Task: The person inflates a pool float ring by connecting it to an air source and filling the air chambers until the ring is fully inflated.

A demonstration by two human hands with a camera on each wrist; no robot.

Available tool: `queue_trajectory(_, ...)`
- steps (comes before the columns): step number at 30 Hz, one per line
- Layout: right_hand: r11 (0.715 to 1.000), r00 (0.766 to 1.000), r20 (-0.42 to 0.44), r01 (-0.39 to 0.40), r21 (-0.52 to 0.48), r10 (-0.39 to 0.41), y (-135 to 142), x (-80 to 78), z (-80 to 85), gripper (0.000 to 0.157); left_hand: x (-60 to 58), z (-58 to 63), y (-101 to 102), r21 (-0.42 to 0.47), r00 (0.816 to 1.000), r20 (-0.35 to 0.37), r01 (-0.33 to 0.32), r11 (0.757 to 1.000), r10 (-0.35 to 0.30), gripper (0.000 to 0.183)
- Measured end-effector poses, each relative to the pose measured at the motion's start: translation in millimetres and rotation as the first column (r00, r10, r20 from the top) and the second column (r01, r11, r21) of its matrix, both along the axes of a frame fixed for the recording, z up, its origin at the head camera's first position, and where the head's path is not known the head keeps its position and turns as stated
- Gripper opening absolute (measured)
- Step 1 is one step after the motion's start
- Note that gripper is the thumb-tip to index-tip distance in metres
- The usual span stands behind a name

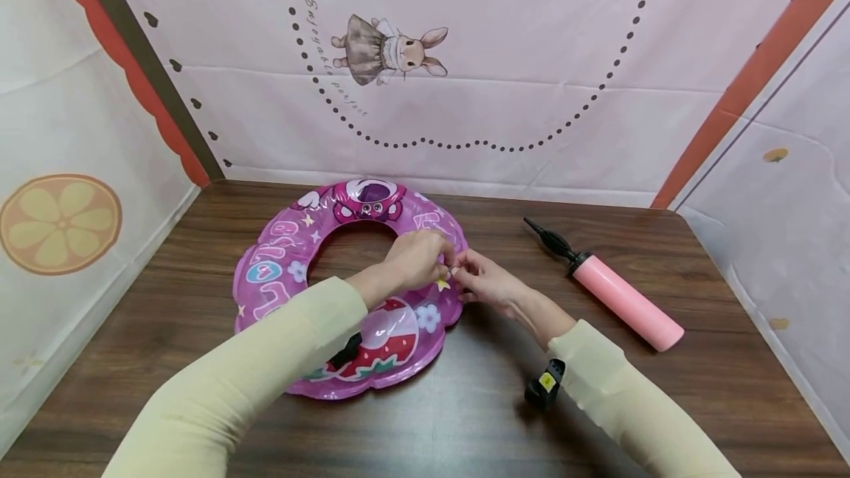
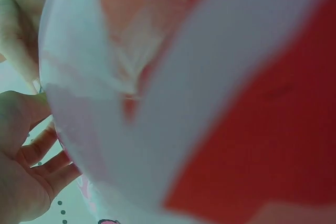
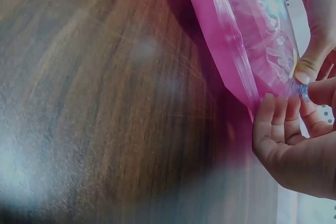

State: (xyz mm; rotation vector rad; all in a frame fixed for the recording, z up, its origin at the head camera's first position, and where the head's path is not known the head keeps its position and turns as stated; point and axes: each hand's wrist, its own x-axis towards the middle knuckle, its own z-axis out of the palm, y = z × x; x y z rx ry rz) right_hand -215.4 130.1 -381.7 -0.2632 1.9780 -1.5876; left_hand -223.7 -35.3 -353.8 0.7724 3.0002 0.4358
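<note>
A purple inflatable swim ring with bear, strawberry and flower prints lies puffed up on the table. At its right side my left hand and right hand meet over a small clear air valve. From above, the left thumb and fingers pinch at the valve. The right thumb and index finger grip it too, while the other right fingers bend against the ring's edge. In the left wrist view the ring's strawberry print fills most of the picture and hides part of the hands.
A pink hand pump with a black nozzle lies on the dark wooden table, to the right of the ring. Printed cloth walls in the back and both sides of the table.
</note>
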Motion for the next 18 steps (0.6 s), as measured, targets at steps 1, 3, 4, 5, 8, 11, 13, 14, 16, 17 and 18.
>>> queue_trajectory(1, 1.0, 1.0, -0.011, 0.0, 0.017, 0.0, 0.3, -0.5, 0.6, 0.014, -0.4, 0.2, 0.1, -0.005, 1.0, -0.002, -0.001, 1.0, 0.001, 0.007)
queue_trajectory(3, 0.998, 0.999, -0.045, -0.003, 0.063, 0.006, 1.2, -1.8, 1.9, 0.016, -1.5, 1.0, 0.3, -0.017, 1.0, -0.001, -0.005, 1.0, 0.005, 0.007)
queue_trajectory(4, 0.996, 0.998, -0.065, -0.008, 0.09, 0.013, 2.1, -2.5, 2.9, 0.018, -2.0, 1.6, 0.7, -0.021, 1.0, -0.001, -0.004, 1.0, 0.004, 0.008)
queue_trajectory(5, 0.993, 0.996, -0.085, -0.009, 0.116, 0.019, 3.3, -3.3, 3.9, 0.019, -2.5, 2.3, 1.2, -0.027, 1.0, -0.002, 0.0, 1.0, 0.0, 0.008)
queue_trajectory(8, 0.985, 0.993, -0.114, 0.006, 0.173, 0.014, 6.3, -5.5, 6.7, 0.02, -3.7, 4.9, 3.6, -0.047, 1.0, 0.003, 0.012, 0.999, -0.011, 0.011)
queue_trajectory(11, 0.979, 0.99, -0.139, 0.025, 0.204, 0.004, 9.5, -7.5, 10.1, 0.019, -4.8, 7.5, 7.7, -0.072, 1.0, 0.001, 0.031, 0.997, -0.031, 0.014)
queue_trajectory(13, 0.974, 0.985, -0.17, 0.03, 0.224, 0.009, 13.0, -9.1, 12.2, 0.02, -5.1, 10.0, 10.7, -0.088, 0.999, 0.002, 0.045, 0.995, -0.045, 0.016)
queue_trajectory(14, 0.973, 0.983, -0.184, 0.029, 0.229, 0.014, 15.6, -9.9, 13.2, 0.02, -5.0, 11.5, 12.0, -0.096, 0.999, 0.003, 0.052, 0.994, -0.052, 0.018)
queue_trajectory(16, 0.968, 0.976, -0.217, 0.036, 0.249, 0.019, 22.3, -11.1, 15.7, 0.02, -4.4, 14.7, 14.1, -0.111, 0.997, 0.008, 0.071, 0.991, -0.07, 0.022)
queue_trajectory(17, 0.966, 0.973, -0.228, 0.036, 0.254, 0.024, 26.7, -12.2, 16.2, 0.02, -3.8, 16.5, 14.6, -0.118, 0.997, 0.01, 0.078, 0.99, -0.077, 0.024)
queue_trajectory(18, 0.963, 0.971, -0.237, 0.038, 0.267, 0.028, 31.3, -13.0, 17.4, 0.021, -3.0, 18.3, 14.6, -0.127, 0.996, 0.008, 0.087, 0.988, -0.087, 0.026)
